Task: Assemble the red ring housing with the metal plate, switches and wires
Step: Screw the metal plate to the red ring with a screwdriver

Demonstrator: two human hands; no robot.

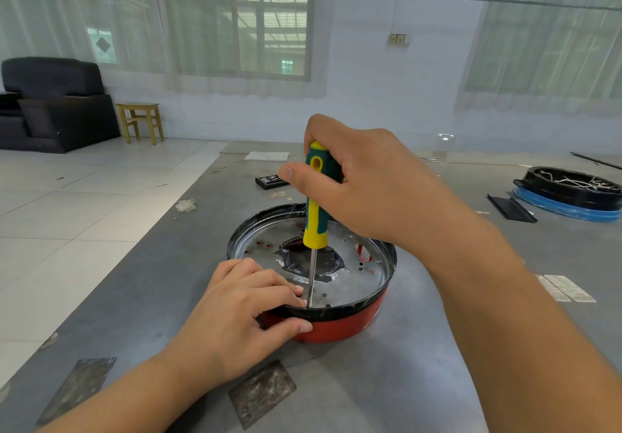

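The red housing (340,326), lower centre, is steadied by the left hand (235,311) pinching its rim; the screwdriver (316,210) is gripped upright by the right hand (367,187), seemingly to fasten the metal plate (356,281).

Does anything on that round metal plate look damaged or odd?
Yes. The hole in the middle of the metal plate has a ragged edge with dark, torn-looking material around it, unlike the small neat punched holes elsewhere. A red loop pokes up through the plate.

A bare, makeshift workshop in a large tiled room: a grey worktable (134,298) with patched, scuffed spots, a stack of ring housings (568,193) near its far right edge, sheer-curtained windows (235,28), a black armchair (54,102) and a wooden stool (141,121) by the wall.
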